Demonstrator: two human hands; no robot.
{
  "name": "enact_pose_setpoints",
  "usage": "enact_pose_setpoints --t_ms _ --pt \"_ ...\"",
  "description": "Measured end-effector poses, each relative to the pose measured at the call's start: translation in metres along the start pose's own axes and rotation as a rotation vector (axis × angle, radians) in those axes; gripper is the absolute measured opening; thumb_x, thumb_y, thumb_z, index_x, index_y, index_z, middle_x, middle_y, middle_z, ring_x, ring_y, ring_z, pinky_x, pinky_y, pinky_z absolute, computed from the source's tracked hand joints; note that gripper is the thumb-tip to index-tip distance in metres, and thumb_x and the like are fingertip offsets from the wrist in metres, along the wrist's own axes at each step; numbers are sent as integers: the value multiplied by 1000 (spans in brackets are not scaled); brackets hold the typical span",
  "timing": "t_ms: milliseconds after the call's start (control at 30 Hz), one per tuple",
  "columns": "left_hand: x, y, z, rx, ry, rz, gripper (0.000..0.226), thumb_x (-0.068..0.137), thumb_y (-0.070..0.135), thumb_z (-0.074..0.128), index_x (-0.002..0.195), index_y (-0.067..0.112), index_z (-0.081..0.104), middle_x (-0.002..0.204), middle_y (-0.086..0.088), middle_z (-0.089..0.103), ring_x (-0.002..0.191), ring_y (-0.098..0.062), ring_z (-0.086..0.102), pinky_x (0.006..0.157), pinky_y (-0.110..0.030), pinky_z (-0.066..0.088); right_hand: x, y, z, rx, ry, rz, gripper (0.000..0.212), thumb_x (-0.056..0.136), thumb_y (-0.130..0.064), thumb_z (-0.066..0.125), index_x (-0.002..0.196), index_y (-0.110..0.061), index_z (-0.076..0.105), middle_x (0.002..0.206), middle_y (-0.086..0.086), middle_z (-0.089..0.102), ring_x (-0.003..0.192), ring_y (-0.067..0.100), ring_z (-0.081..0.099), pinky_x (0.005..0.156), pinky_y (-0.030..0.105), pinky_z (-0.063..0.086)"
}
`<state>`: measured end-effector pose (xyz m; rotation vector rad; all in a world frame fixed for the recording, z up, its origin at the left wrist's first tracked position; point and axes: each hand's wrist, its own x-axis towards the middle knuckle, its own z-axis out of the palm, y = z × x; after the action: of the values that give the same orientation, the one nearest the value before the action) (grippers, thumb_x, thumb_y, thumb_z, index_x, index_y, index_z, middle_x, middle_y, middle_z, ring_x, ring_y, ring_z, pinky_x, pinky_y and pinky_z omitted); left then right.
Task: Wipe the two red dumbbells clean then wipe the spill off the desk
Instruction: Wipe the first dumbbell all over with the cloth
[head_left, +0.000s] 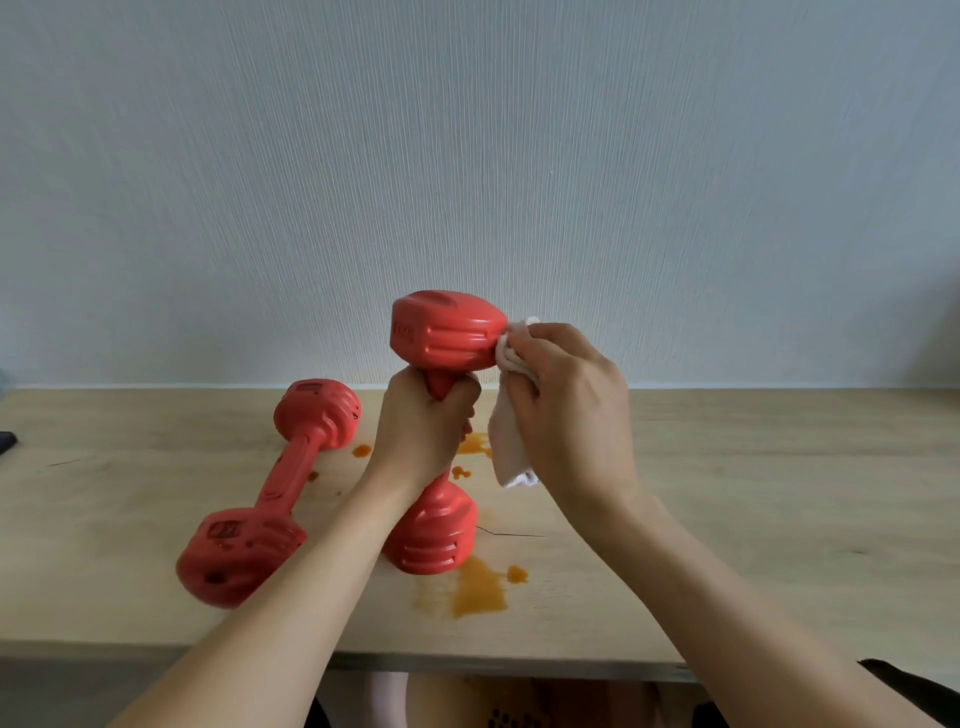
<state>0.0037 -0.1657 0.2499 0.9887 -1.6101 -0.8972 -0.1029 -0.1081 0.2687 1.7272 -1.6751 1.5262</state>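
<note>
My left hand (423, 421) grips the handle of a red dumbbell (444, 332) held upright, its lower head (431, 535) at or just above the wooden desk (727, 493). My right hand (566, 400) holds a white cloth (511, 441) and presses it against the right side of the upper head. A second red dumbbell (270, 488) lies on the desk to the left, with dark spots on its near head. An orange-brown spill (478, 587) marks the desk in front of the held dumbbell, and smaller drops (361, 450) lie behind it.
A pale textured wall (467, 156) rises right behind the desk. A dark object (6, 441) pokes in at the left edge. The desk's front edge (493, 660) runs just above my lap. A thin dark line (509, 533) shows on the desk near the spill.
</note>
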Motion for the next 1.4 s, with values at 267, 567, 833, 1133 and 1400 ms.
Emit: enact_pose_setpoints --t_ms 267,567,833,1133,1400 --pt "-7 6 -7 -106 -311 -1 29 73 22 55 48 8 51 44 -10 47 44 -21 46 47 -26 40 11 24 -7 164 -73 103 23 73 4 56 85 -5 74 93 7 71 82 15 64 70 5 38" --pt "-6 8 -10 -55 -266 -7 25 88 8 58 64 9 62 52 -1 62 53 -12 61 58 -20 51 6 16 -19 208 33 152 26 73 5 65 94 -8 72 95 1 70 84 1 56 72 0 38" --pt "-5 8 -10 -18 -168 -43 39 88 9 58 49 10 53 42 0 52 43 -12 50 50 -18 43 15 8 -34 320 108 74 27 81 -3 65 106 -10 67 113 0 61 99 0 56 75 16 47" --pt "-9 7 -14 203 -265 52 45 84 7 61 42 16 48 31 5 47 34 -5 47 47 -12 39 13 22 -40 462 -337 130 21 92 -12 50 100 -8 69 110 -2 62 100 -8 56 83 5 37" --pt "-8 8 -9 235 -239 26 35 82 7 62 48 7 51 33 4 47 35 -7 48 46 -16 38 7 28 -38 317 -257 51 20 93 -8 53 104 -7 71 106 3 65 95 5 60 79 9 42"
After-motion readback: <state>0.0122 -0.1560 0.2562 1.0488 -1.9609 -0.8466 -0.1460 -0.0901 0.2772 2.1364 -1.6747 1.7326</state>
